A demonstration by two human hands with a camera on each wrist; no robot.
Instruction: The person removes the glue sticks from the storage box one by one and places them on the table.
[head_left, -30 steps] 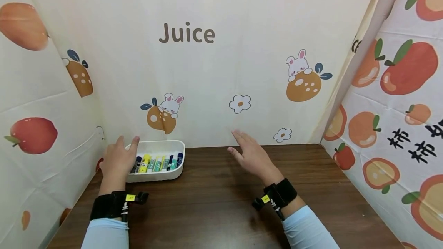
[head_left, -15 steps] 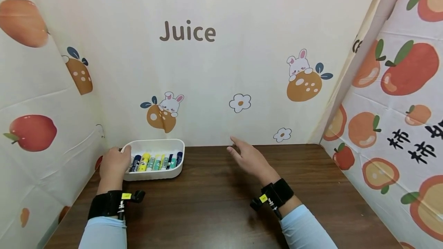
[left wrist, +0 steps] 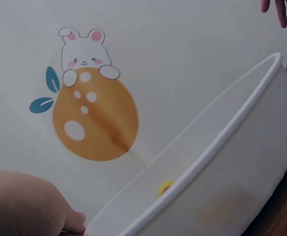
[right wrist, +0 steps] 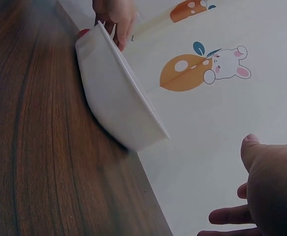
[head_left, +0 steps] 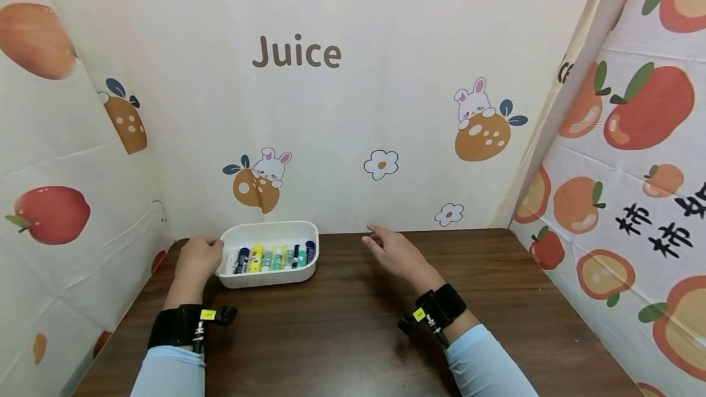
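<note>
In the head view a white oblong tray (head_left: 268,280) stands on the table against the back wall. A row of small capped tubes that look like glue sticks (head_left: 256,258), in yellow, navy and green-white, lies in it. My left hand (head_left: 197,260) holds the tray's left end at the rim; part of its fingers is hidden there. The left wrist view has the tray wall (left wrist: 232,167) close up, with one yellow tube end (left wrist: 167,188) showing. To the right of the tray, apart from it, my right hand (head_left: 398,256) hovers with fingers extended and holds nothing.
The dark wooden table (head_left: 309,342) ends at a pale printed cloth wall (head_left: 325,115) behind the tray. Fruit-printed cloths hang along the left side (head_left: 49,152) and the right side (head_left: 612,158).
My left hand came down from above the tray's left end, took hold of it, and the tray slid right along the back wall. My right hand stays nearly in place.
</note>
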